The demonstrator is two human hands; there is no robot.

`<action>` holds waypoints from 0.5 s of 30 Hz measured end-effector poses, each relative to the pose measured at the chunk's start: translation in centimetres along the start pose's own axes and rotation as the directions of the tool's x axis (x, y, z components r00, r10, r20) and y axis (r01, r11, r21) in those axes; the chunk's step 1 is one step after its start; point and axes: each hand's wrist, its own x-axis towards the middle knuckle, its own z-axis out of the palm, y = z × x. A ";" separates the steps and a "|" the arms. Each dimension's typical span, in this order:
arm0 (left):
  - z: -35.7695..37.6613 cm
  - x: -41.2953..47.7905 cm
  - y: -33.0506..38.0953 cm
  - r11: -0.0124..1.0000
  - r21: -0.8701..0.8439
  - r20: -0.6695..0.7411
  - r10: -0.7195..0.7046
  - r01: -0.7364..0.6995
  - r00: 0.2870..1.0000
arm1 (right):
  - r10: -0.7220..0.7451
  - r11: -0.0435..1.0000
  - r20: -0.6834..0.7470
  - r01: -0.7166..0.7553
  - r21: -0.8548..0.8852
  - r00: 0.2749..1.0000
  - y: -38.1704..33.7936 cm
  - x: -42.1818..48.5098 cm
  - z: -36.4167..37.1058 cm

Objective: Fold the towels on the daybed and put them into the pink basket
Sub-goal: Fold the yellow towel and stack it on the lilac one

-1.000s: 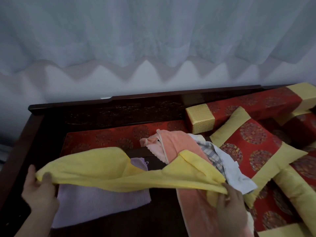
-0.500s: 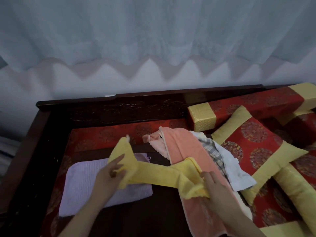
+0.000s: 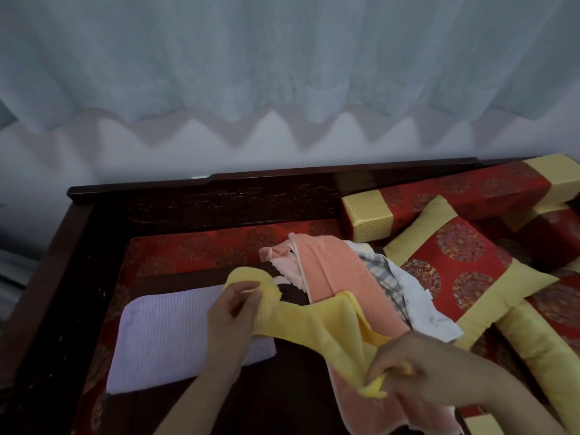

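Note:
A yellow towel [image 3: 317, 321] hangs bunched between both hands above the daybed [image 3: 188, 249]. My left hand [image 3: 233, 315] grips its upper left end over a folded lilac towel [image 3: 175, 334]. My right hand [image 3: 417, 368] pinches its lower right end, low in the view. Under the yellow towel a salmon pink towel [image 3: 332, 268] trails toward me. A striped grey cloth [image 3: 386, 277] and a white cloth [image 3: 420, 306] lie to its right. No pink basket is in view.
Red and gold cushions [image 3: 464, 262] and a bolster [image 3: 439, 199] crowd the right side of the daybed. A dark wooden rail [image 3: 219, 189] runs along the back and left edge. A pale curtain [image 3: 282, 73] hangs behind.
The yellow towel was stretched wide between my hands, then drawn together. My left hand came right over the lilac towel; my right hand dropped lower with its end.

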 end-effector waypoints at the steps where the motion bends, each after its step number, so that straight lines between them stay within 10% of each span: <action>1: 0.3 0.0 0.5 0.999 -0.040 0.031 0.006 -0.005 1.000 | -0.022 0.999 0.052 0.023 -0.028 0.998 -0.6 0.6 0.2; 4: 0.7 -0.1 1.6 0.967 -0.222 0.210 -0.080 0.127 0.974 | -0.105 0.986 -0.226 0.071 -0.154 0.969 -2.7 2.8 1.1; 8: 1.3 -1.0 2.0 0.939 -0.255 0.276 -0.159 0.231 0.948 | -0.043 0.980 -0.566 0.145 0.136 0.823 -4.9 4.6 0.9; 15: 0.6 -3.1 2.0 0.939 -0.223 0.448 -0.140 0.263 0.883 | -0.062 0.964 -0.684 0.221 0.148 0.727 -5.6 6.3 1.6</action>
